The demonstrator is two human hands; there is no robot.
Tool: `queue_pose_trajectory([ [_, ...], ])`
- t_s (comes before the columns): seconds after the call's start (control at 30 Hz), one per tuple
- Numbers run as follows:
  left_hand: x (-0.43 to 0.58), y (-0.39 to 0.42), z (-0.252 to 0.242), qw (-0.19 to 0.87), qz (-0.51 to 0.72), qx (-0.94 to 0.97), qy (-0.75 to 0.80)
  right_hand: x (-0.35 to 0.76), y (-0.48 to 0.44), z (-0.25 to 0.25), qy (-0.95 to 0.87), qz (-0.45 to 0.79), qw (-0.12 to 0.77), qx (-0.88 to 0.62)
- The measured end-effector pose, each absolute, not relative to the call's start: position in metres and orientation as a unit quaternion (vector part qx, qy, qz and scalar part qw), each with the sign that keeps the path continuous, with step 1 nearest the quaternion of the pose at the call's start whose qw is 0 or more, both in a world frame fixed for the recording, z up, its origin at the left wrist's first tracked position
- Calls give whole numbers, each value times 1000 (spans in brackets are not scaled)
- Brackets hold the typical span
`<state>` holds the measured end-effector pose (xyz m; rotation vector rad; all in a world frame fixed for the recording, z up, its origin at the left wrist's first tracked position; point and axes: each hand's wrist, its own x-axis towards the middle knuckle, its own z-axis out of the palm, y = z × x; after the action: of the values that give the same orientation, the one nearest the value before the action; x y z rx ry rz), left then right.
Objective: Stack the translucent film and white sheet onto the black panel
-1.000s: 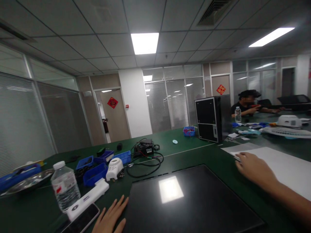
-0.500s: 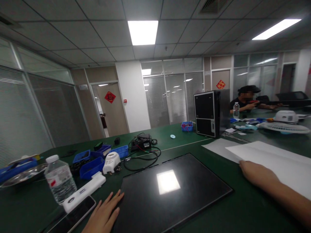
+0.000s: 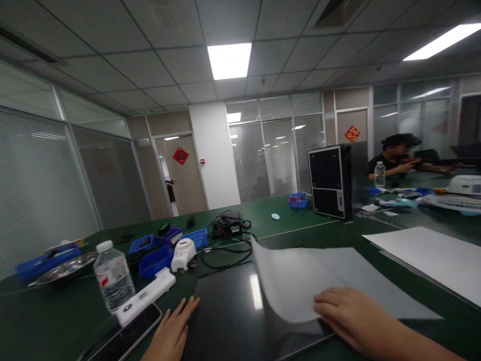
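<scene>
A flat black screen panel (image 3: 225, 313) lies on the green table. My left hand (image 3: 171, 331) rests at its left edge, fingers stretched out, holding nothing. My right hand (image 3: 347, 316) grips the near edge of a translucent white sheet (image 3: 319, 273), fingers together. That sheet covers the right part of the panel, its left side curling up. To the left of my left hand lie a phone (image 3: 130, 336) and a long white device (image 3: 146, 298). The panel's right side is mostly hidden under the sheet.
A water bottle (image 3: 112, 276), blue trays (image 3: 156, 261), a white plug-in device (image 3: 184, 254) and a black adapter with cables (image 3: 229, 225) stand left and behind. More white paper (image 3: 432, 260) lies right. A computer tower (image 3: 330, 180) stands at the back; a person (image 3: 400, 158) sits beyond.
My right hand has drawn one sheet leftward from the paper on the right, over the panel. My left hand stays by the panel's edge. The view has shifted slightly left.
</scene>
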<state>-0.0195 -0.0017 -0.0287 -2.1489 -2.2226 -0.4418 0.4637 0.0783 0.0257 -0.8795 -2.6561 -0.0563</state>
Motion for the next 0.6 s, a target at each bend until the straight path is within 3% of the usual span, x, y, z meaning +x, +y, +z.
queue_pose_trajectory([
  [0.17, -12, -10, -17, -9, -149, -711, -687, 438, 45, 65, -964, 81, 87, -239],
  [0.6, 5, -12, -7, -32, -165, -712, -681, 429, 34, 73, -973, 65, 92, -202],
])
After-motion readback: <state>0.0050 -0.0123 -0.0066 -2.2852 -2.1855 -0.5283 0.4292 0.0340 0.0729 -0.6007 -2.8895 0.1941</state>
